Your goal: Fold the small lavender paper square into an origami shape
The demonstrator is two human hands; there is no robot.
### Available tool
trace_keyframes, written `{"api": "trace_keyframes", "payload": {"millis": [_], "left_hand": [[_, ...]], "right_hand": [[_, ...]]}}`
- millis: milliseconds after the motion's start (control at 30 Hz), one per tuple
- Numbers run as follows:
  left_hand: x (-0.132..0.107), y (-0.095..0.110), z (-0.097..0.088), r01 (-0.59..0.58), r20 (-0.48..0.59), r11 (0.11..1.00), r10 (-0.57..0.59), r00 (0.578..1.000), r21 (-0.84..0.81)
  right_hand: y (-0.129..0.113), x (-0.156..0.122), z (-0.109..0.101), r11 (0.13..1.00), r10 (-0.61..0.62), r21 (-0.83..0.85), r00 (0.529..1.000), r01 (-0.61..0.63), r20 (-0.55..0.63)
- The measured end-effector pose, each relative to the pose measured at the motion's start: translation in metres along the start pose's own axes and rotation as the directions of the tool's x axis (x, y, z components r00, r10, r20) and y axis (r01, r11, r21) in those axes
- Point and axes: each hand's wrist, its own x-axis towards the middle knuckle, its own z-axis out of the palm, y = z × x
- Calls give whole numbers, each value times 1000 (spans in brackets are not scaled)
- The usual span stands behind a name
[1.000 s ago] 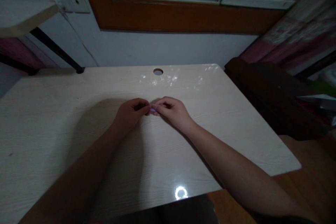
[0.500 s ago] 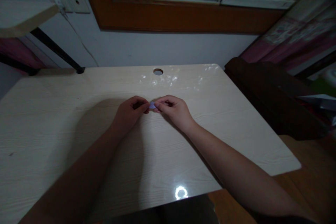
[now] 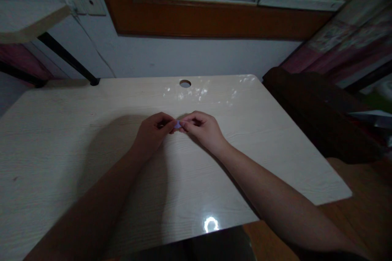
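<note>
My left hand (image 3: 152, 133) and my right hand (image 3: 202, 129) meet at the middle of a pale wood-grain desk (image 3: 61, 138). Both are closed in a pinch on a tiny pale purple piece (image 3: 177, 124) held between their fingertips, just above the desk top. The piece is too small to tell what it is. My forearms reach in from the lower left and lower right.
A round cable hole (image 3: 185, 83) sits near the desk's far edge. A white wall with a window in a brown frame (image 3: 199, 20) is behind. A dark rounded piece of furniture (image 3: 318, 110) stands to the right, a shelf (image 3: 27, 20) upper left.
The hands lifted the purple piece slightly and turned it between the fingertips; since half a second ago they have hardly moved.
</note>
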Motion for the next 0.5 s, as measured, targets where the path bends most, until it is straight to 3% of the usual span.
{"api": "trace_keyframes", "payload": {"millis": [500], "left_hand": [[3, 1, -3, 82, -59, 990, -89, 994, -114]], "right_hand": [[-5, 5, -5, 981, 108, 161, 994, -106, -3]]}}
